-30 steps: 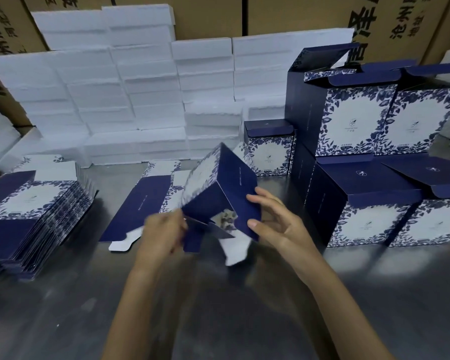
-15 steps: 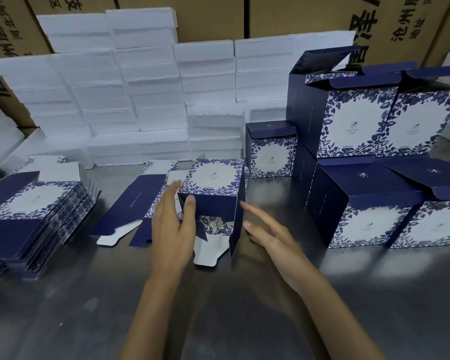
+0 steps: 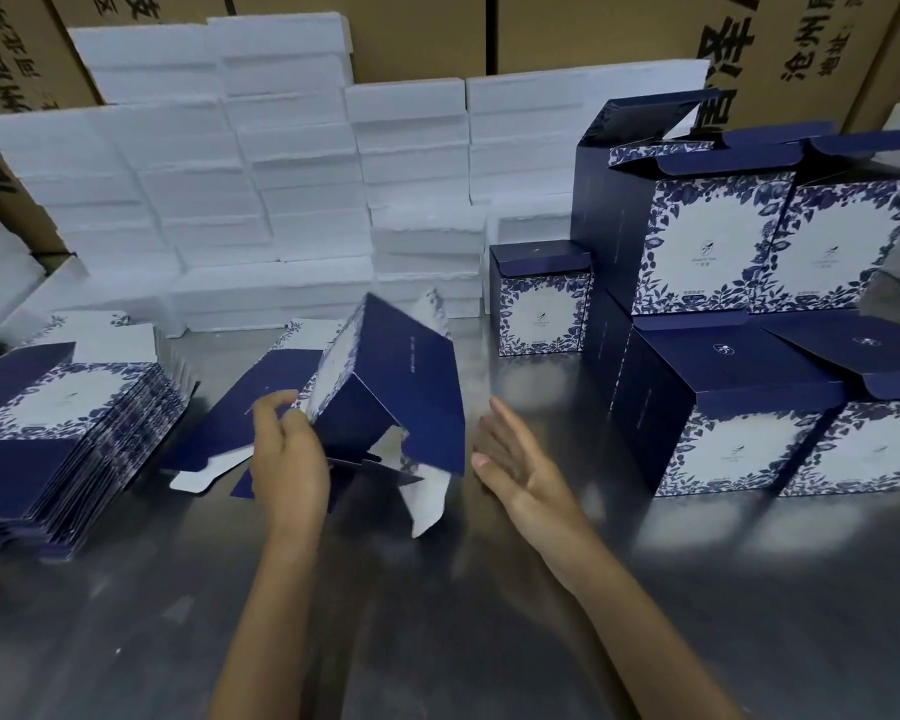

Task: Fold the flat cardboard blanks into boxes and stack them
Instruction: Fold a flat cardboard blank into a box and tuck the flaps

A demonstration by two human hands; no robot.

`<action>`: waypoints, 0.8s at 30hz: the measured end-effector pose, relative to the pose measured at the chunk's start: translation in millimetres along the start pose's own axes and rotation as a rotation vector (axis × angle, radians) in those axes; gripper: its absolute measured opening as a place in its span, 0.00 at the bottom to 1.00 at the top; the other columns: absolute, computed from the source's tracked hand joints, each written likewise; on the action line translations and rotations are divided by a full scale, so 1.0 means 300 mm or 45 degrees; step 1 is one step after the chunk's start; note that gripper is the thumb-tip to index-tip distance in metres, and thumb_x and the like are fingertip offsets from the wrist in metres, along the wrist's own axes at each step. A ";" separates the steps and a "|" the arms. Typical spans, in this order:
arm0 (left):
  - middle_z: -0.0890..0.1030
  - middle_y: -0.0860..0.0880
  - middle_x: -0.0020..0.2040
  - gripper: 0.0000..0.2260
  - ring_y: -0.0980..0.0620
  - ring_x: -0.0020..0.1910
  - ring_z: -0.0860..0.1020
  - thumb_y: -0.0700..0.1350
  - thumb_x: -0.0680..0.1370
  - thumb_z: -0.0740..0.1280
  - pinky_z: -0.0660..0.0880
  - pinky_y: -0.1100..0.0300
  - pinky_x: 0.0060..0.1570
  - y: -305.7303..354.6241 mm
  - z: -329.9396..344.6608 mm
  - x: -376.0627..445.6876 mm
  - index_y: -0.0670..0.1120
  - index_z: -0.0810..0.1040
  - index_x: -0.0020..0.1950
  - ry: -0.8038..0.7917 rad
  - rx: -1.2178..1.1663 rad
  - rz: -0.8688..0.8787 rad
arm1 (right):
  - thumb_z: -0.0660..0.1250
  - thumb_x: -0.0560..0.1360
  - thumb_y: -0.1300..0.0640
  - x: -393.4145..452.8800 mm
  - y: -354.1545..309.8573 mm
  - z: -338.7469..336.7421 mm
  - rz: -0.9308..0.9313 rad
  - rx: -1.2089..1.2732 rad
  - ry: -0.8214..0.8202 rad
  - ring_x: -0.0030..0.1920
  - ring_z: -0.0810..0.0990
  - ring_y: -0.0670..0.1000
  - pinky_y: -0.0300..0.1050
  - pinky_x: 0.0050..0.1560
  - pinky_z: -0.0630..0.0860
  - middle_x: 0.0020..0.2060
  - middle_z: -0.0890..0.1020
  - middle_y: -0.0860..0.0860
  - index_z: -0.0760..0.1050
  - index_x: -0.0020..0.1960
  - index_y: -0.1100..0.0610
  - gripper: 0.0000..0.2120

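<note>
Tilting leftward, open end down — half-folded box [image 3: 385, 376], left hand [image 3: 289, 454] pinching its corner, right hand [image 3: 515, 459] spread.

Left hand [image 3: 288, 454] grips tilted box [image 3: 391, 387]; right hand [image 3: 515, 459] spread.

1. We see the half-folded box [image 3: 385, 376] in plain navy on its broad face, with a white panel edged in blue leaves on its left face and white flap undersides.
2. We see the stack of flat blanks [image 3: 58, 433] in navy, with a white square framed by blue foliage.
3. The finished boxes [image 3: 723, 407] show us navy tops and white fronts wreathed in blue leaves.
4. The foam blocks [image 3: 261, 200] are white.
5. The cartons [image 3: 422, 33] are brown with black characters.
6. The table [image 3: 437, 615] is dull grey metal.
</note>
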State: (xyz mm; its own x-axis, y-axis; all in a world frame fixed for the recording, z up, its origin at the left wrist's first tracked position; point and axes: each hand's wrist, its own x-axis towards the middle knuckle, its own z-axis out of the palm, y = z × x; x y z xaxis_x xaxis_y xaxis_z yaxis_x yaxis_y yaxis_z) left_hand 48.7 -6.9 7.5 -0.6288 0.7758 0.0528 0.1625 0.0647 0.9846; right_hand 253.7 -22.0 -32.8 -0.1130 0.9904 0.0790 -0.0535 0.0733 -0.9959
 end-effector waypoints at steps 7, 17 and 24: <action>0.80 0.46 0.52 0.16 0.44 0.54 0.77 0.42 0.80 0.54 0.72 0.50 0.55 -0.014 0.038 -0.014 0.45 0.80 0.59 -0.116 -0.005 -0.065 | 0.64 0.83 0.56 0.001 -0.009 -0.015 0.072 0.077 -0.015 0.68 0.77 0.44 0.48 0.68 0.75 0.67 0.79 0.42 0.74 0.71 0.44 0.18; 0.78 0.54 0.61 0.21 0.53 0.58 0.79 0.75 0.70 0.62 0.75 0.47 0.60 -0.019 0.095 -0.075 0.68 0.70 0.59 -0.465 -0.108 -0.031 | 0.64 0.74 0.38 -0.010 -0.057 -0.073 0.007 0.004 0.140 0.62 0.80 0.50 0.51 0.67 0.75 0.57 0.85 0.47 0.81 0.58 0.53 0.23; 0.62 0.70 0.73 0.22 0.68 0.74 0.60 0.64 0.74 0.69 0.62 0.62 0.70 -0.012 0.103 -0.099 0.70 0.70 0.68 -0.669 0.066 0.433 | 0.69 0.79 0.55 0.000 -0.066 -0.107 -0.061 0.064 0.249 0.60 0.81 0.56 0.54 0.66 0.75 0.53 0.85 0.53 0.78 0.52 0.61 0.09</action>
State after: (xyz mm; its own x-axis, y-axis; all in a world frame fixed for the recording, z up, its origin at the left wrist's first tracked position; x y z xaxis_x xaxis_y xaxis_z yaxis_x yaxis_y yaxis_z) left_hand 90.4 -10.9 -2.9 -0.0802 0.9624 0.2596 0.3325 -0.2196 0.9172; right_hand 286.5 -19.7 -14.5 0.0857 0.9901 0.1111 -0.1041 0.1198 -0.9873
